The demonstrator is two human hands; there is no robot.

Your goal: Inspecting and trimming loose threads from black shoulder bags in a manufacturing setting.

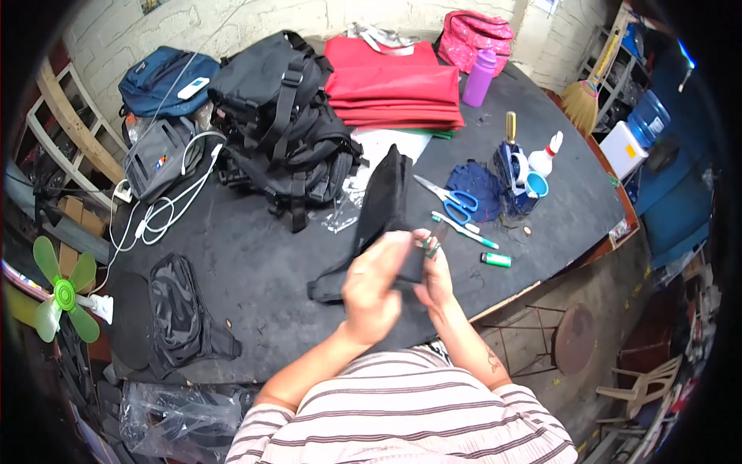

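A black fabric bag point(384, 193) lies lengthwise on the table in front of me, its lower part between my hands. My left hand point(375, 288) is over the near end of the bag, its fingers smeared by motion, so their grip is unclear. Close beside it, my right hand point(437, 277) is closed on a small green-handled tool point(430, 247) with a dark blade-like part; its exact kind is hard to make out. Just beyond lie blue-handled scissors point(457, 203), a white and green toothbrush point(465, 230) and a green lighter point(495, 260).
Black backpacks point(282, 131) are piled at back left, beside stacked red fabric point(394, 85). A purple bottle point(480, 78), a blue tool holder point(516, 182) and a white bottle point(545, 155) stand right. A black waist bag point(182, 309) and green fan point(65, 295) are left.
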